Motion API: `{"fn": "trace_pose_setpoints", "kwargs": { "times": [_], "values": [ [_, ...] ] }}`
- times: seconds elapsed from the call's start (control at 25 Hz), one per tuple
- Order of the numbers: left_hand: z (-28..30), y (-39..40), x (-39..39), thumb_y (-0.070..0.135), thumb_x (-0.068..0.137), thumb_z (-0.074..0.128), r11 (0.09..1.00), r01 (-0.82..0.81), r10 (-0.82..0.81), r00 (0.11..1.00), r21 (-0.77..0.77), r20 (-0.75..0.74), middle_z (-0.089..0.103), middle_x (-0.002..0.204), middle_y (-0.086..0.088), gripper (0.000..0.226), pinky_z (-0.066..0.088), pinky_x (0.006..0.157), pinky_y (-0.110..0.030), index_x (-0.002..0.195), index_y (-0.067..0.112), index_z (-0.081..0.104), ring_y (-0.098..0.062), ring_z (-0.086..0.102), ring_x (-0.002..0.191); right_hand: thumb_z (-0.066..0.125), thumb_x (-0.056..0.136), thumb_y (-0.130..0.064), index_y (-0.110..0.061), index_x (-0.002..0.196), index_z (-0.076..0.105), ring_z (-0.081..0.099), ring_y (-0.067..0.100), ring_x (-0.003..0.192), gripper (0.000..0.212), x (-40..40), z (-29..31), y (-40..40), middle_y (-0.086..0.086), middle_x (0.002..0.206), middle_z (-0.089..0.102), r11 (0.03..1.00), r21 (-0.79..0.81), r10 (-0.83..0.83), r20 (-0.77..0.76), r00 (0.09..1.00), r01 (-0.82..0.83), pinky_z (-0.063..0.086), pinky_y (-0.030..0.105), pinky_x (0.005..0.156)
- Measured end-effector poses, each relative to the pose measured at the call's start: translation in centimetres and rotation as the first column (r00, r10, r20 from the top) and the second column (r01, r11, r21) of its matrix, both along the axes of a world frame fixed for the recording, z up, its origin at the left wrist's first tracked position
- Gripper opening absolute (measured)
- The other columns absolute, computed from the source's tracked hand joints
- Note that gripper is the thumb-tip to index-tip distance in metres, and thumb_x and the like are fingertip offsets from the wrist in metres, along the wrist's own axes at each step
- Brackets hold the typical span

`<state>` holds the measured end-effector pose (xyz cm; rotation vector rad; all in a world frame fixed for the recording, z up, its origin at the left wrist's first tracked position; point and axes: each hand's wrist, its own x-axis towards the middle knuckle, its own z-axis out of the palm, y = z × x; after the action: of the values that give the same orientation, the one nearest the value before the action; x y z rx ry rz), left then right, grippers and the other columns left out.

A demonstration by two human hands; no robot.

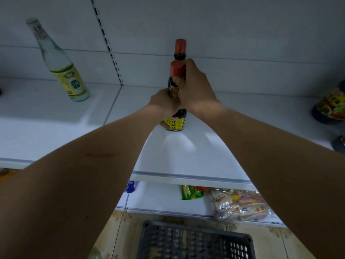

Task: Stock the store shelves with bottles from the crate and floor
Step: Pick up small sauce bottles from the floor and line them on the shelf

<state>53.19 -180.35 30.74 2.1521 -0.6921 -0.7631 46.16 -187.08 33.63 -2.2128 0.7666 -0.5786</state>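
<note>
A clear bottle (61, 66) is standing at the left of the white shelf (186, 156). The left hand (164, 103) and right hand (194, 88) are grasping one of two dark, red-capped sauce bottles (176, 101), standing mid-shelf.

Both forearms are bare from the near edge of the picture to the wrists, with no sleeve in sight. The left hand (164, 103) and the right hand (192, 86) wear no gloves, rings or watch. The left forearm carries a thin dark streak across its upper side and a small dark spot nearer the elbow. The right forearm looks smooth and unmarked.
</note>
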Motion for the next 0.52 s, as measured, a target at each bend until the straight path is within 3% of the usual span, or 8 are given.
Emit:
{"fn": "trace_pose_setpoints", "kwargs": {
  "times": [0.2, 0.28, 0.36, 0.44, 0.52],
  "values": [
    [-1.2, 0.8, -0.6, 0.036, 0.085, 0.068, 0.997, -0.056, 0.049, 0.994, -0.062, -0.102, 0.065, 0.115, -0.005, 0.028, 0.061, 0.072, -0.051, 0.108, 0.026, 0.055, -0.026, 0.065, 0.094, 0.051, 0.099, -0.016, -0.009, 0.134, 0.046, 0.056, 0.023, 0.108, 0.036, -1.2, 0.1, 0.5, 0.009, 0.121, 0.060, 0.993, 0.117, -0.022, 0.007, 1.000, 0.021, 0.035, 0.023, 0.078],
    [-2.3, 1.4, -1.4, 0.045, 0.084, 0.070, 0.992, -0.116, 0.110, 0.987, -0.048, -0.116, 0.056, 0.120, 0.002, 0.058, 0.061, 0.073, -0.051, 0.131, 0.020, 0.046, -0.026, 0.060, 0.097, 0.053, 0.099, -0.018, -0.004, 0.128, 0.049, 0.054, 0.027, 0.112, 0.032, -3.1, -0.4, 0.7, 0.013, 0.125, 0.056, 0.992, 0.102, -0.069, 0.020, 0.997, 0.067, 0.033, 0.024, 0.078],
    [-4.2, 2.9, -3.2, 0.053, 0.083, 0.067, 0.977, -0.205, 0.205, 0.979, -0.049, -0.018, 0.050, 0.124, -0.001, 0.081, 0.058, 0.080, -0.051, 0.146, 0.018, 0.031, -0.031, 0.058, 0.104, 0.050, 0.100, -0.014, 0.000, 0.119, 0.054, 0.054, 0.032, 0.107, 0.024, -6.0, -1.4, 1.3, 0.016, 0.120, 0.055, 0.986, 0.093, -0.143, 0.086, 0.986, 0.135, 0.034, 0.027, 0.080],
    [-6.7, 5.1, -6.3, 0.057, 0.085, 0.062, 0.959, -0.244, 0.269, 0.942, -0.142, 0.202, 0.060, 0.118, -0.004, 0.066, 0.054, 0.084, -0.047, 0.136, 0.021, 0.042, -0.029, 0.063, 0.099, 0.044, 0.101, -0.014, -0.002, 0.105, 0.059, 0.057, 0.035, 0.095, 0.019, -9.4, -2.7, 2.1, 0.016, 0.104, 0.061, 0.974, 0.110, -0.212, 0.115, 0.971, 0.199, 0.040, 0.033, 0.077],
    [-8.4, 6.9, -9.8, 0.056, 0.088, 0.056, 0.945, -0.215, 0.287, 0.907, -0.247, 0.309, 0.063, 0.095, 0.002, 0.037, 0.052, 0.074, -0.041, 0.113, 0.029, 0.050, -0.022, 0.064, 0.082, 0.039, 0.103, -0.020, -0.006, 0.097, 0.059, 0.059, 0.034, 0.083, 0.025, -12.5, -4.1, 2.8, 0.014, 0.088, 0.064, 0.968, 0.125, -0.227, 0.075, 0.971, 0.217, 0.047, 0.039, 0.072]
  ]
}}
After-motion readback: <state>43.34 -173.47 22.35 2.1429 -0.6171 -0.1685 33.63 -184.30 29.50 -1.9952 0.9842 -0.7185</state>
